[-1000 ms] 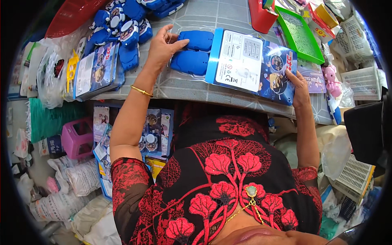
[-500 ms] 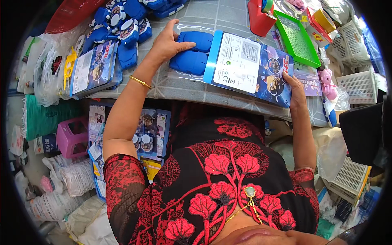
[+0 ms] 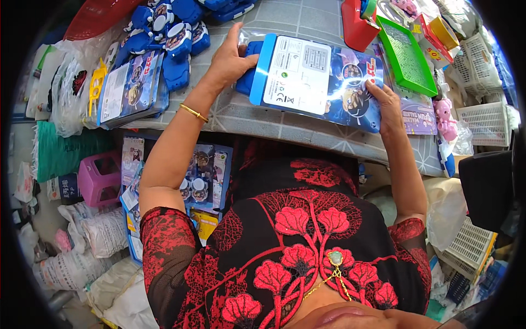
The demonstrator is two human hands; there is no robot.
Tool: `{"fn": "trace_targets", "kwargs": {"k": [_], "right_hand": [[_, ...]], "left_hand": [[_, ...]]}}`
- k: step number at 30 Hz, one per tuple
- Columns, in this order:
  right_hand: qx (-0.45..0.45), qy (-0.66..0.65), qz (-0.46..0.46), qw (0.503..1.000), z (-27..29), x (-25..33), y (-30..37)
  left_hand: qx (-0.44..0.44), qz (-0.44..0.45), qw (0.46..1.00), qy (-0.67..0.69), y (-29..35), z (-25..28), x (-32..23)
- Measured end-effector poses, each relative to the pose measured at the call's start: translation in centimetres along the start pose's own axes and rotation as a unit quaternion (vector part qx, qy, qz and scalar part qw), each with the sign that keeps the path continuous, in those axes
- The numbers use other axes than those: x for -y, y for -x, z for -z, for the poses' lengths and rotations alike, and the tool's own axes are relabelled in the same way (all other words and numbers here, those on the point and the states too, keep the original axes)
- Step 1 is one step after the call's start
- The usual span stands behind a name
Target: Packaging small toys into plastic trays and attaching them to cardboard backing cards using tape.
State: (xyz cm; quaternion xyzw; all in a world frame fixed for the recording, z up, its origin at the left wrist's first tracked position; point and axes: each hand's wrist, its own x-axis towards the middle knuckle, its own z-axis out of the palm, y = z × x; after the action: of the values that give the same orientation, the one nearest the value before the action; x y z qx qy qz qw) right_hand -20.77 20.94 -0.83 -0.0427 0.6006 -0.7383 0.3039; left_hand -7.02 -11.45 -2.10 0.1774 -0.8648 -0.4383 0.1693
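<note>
A printed card (image 3: 315,79), with a bright blue strip along its left edge and a dark cartoon picture at its right, lies across a clear plastic blister. Blue plastic toys (image 3: 245,81) sit in the blister, mostly covered by the card. My left hand (image 3: 233,64) holds the blister's left end, thumb over the nearest toy and index finger stretched away from me. At the card's right end, my right hand (image 3: 386,107) grips the edge with the thumb underneath or hidden and fingers on top. Light glares off the card near those fingers.
Left of my hands lie stacked printed cards (image 3: 129,90) and a heap of blue toys (image 3: 178,41). A red tape dispenser (image 3: 359,24), a green tray (image 3: 405,57) and a pink toy (image 3: 445,118) stand right. The grey table's edge (image 3: 263,131) runs before me.
My right hand has slid the card left and slightly away from me, so it now covers much more of the blue toys. My left hand stays at the blister's left end.
</note>
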Motion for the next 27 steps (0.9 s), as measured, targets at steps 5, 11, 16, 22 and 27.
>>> {"fn": "trace_targets", "kwargs": {"k": [5,11,16,22,27], "right_hand": [[0.015,-0.002,0.006,1.0,-0.2,-0.1,-0.7],[0.022,0.025,0.046,0.998,-1.0,0.2,-0.8],[0.017,0.056,0.107,0.993,-1.3,0.8,0.4],[-0.015,0.056,0.126,0.99,-0.9,1.2,0.7],[-0.042,0.074,0.117,0.989,0.6,1.2,-0.1]], "left_hand": [[-0.017,0.063,0.968,0.243,0.7,0.2,-0.5],[0.009,0.055,0.938,0.341,0.6,-0.6,0.4],[-0.062,0.056,0.915,0.395,0.7,-1.2,0.7],[-0.067,0.082,0.887,0.45,0.4,-2.2,0.4],[-0.078,0.057,0.915,0.392,0.0,-3.1,0.1]]}}
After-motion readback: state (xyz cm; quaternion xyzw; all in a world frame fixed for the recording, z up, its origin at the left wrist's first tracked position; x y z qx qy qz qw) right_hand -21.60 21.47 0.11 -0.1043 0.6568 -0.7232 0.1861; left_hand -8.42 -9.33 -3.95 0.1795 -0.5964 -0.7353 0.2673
